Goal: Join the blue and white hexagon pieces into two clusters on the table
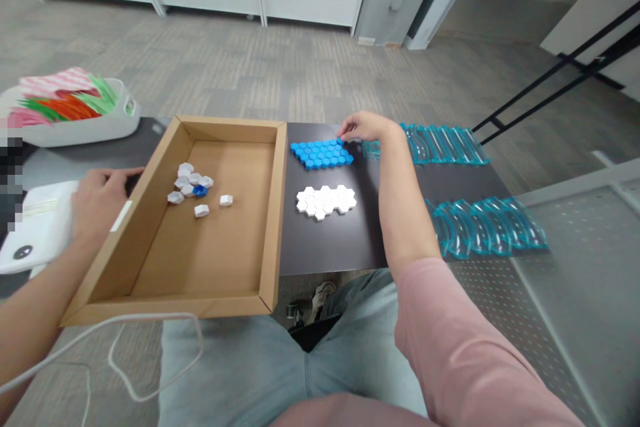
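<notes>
Two patches of hexagonal tiles lie on the dark tabletop [340, 250], just right of an open cardboard box [215, 257]: blue tiles [320, 155] toward the far edge, white tiles [327, 200] nearer the person, a strip of surface between them. Each patch sits well inside the edges, with room also between the white tiles and the near edge. The box's near side juts past that edge, over the lap. Inside it, loose white pieces [185, 179] gather left of centre, with one blue piece [201, 191] among them. To the right, beyond the forearm, curved plastic strips [445, 145] stand in two rows, one far and one near.

The right hand [369, 125] reaches over the far side of the tabletop. Its grip is nearly closed, thumb and fingertips together on a blue tile [340, 141] at the patch's far right corner. The left hand [97, 203] is against the box's outer left wall, beside a black object [132, 184]; its fingertips are partly hidden, so I cannot tell how closed that grip is.
</notes>
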A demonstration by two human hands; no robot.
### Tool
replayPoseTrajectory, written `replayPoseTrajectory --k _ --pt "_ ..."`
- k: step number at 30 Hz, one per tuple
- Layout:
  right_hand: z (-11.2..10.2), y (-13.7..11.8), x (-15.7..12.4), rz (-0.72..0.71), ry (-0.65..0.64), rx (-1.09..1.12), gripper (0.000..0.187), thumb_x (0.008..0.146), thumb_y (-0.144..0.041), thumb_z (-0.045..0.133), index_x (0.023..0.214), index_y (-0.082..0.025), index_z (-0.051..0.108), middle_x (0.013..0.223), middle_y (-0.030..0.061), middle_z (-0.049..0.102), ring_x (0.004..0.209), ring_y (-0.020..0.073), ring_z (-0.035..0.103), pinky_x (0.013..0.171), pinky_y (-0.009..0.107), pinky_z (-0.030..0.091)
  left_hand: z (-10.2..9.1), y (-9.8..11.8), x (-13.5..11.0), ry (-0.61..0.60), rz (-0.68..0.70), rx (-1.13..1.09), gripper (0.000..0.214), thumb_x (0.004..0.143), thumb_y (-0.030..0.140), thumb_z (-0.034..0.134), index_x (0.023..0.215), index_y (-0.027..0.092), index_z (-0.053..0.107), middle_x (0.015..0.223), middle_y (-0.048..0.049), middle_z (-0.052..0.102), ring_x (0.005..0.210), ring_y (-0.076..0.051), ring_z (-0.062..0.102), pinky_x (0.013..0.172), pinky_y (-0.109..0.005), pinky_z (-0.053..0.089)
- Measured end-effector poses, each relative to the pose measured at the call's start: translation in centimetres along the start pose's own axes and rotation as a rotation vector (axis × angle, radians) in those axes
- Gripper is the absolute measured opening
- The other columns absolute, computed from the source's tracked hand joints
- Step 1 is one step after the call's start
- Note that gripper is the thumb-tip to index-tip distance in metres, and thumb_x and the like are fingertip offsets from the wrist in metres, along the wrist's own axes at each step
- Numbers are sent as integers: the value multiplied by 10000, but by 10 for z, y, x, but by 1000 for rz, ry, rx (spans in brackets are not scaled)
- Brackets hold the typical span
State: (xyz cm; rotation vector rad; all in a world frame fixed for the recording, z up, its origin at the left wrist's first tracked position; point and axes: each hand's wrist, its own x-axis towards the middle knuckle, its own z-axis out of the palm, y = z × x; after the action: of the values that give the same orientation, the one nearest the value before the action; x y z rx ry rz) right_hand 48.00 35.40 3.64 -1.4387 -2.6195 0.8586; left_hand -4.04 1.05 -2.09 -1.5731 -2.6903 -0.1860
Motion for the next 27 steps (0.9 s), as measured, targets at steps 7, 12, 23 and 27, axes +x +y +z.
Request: replayPoseTrajectory --k 7,12,23,27 --pt "1 -5 -3 -20 -8 44 166 898 -387 1035 948 -262 938 986 37 912 1039 265 849 1033 400 689 -5 2 1 -23 -41 -27 811 1003 510 429 1691 187 713 1467 -236 668 1473 -462 596 1313 -614 516" --pt "3 -5 -3 -9 3 100 196 895 -377 1045 972 -243 925 969 47 904 1002 254 851 1030 410 707 -4 -4 8 -81 -51 -6 848 974 525 482 1720 177 683 1497 -236 644 1480 -465 585 1323 -625 516" --pt "2 -7 -5 23 1 129 239 885 -365 1067 974 -230 891 991 65 906 1038 277 861 1051 440 713 -9 5 5 -81 -91 -20 797 1063 523 424 1754 207 664 1572 -224 631 1517 -458 572 1359 -602 480" --pt "2 -7 -6 16 65 154 249 875 -360 1061 939 -238 854 997 72 903 1032 286 844 1061 462 706 -11 14 -1 -49 -102 -34 782 1078 515 409 1739 200 685 1566 -222 637 1526 -458 565 1362 -598 470"
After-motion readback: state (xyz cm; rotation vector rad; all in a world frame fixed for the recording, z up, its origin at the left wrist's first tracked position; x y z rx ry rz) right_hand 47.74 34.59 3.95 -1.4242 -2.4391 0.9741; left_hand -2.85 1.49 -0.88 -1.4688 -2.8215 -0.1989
